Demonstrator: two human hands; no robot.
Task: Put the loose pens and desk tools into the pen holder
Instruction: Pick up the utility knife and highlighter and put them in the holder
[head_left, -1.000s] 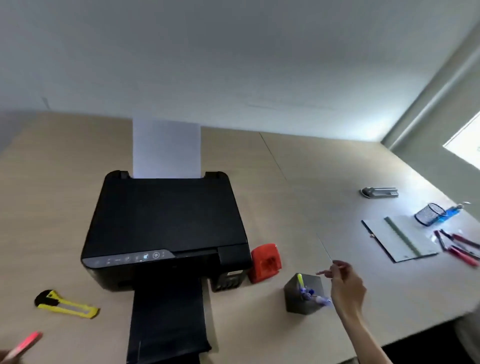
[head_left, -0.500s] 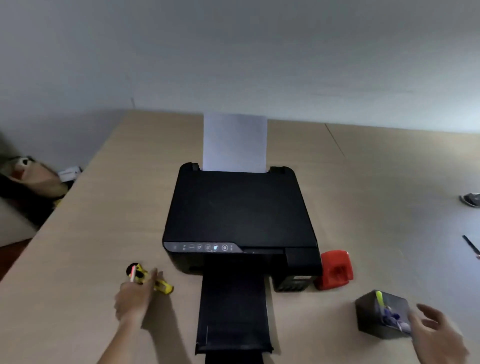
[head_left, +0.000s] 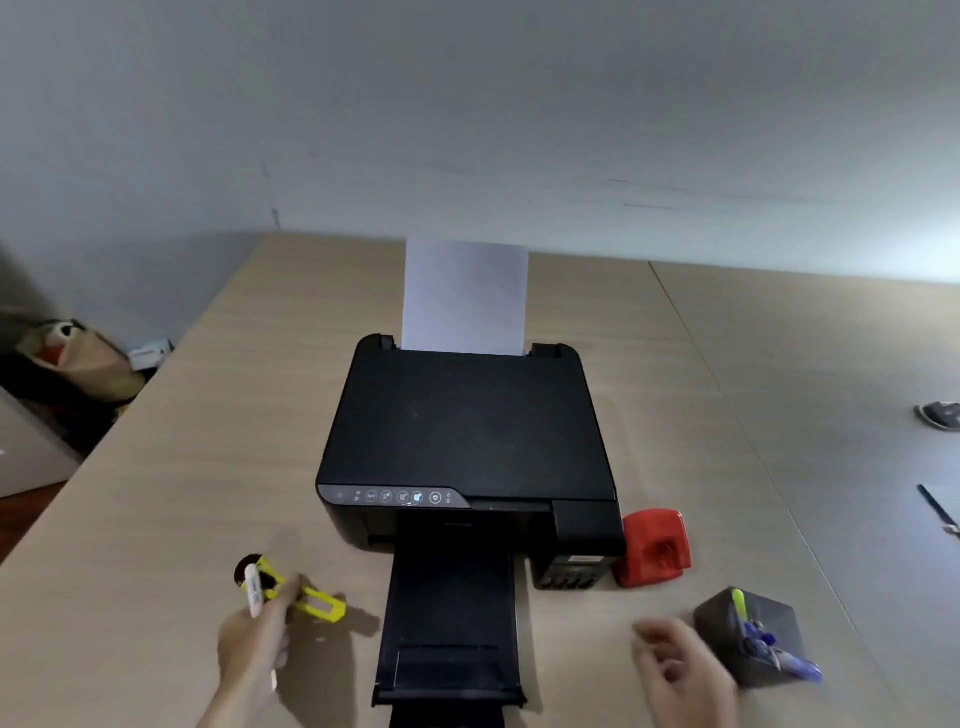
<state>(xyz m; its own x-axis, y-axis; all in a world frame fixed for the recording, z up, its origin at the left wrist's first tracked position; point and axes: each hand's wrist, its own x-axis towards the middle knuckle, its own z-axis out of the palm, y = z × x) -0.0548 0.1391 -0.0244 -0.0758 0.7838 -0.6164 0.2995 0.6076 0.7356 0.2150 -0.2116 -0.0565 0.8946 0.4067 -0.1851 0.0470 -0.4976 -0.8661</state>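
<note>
The dark grey square pen holder (head_left: 716, 623) stands at the front right of the desk, with a yellow-green highlighter (head_left: 738, 601) and blue pens (head_left: 779, 657) in it. My right hand (head_left: 680, 670) hovers just left of it, blurred, fingers apart and holding nothing. At the front left, my left hand (head_left: 254, 649) holds a white-bodied marker (head_left: 253, 590) upright. Its fingers rest on a yellow utility knife (head_left: 323, 606) that lies flat on the desk.
A black printer (head_left: 467, 431) with a sheet of paper (head_left: 465, 296) fills the middle; its output tray (head_left: 452, 613) reaches the front edge between my hands. A red desk tool (head_left: 655, 548) sits by its right corner. A stapler (head_left: 941, 415) and a dark edge (head_left: 935, 512) lie far right.
My left hand has come down onto the yellow utility knife with the marker still in it. My right hand has drawn leftward from the pen holder. The view has swung left.
</note>
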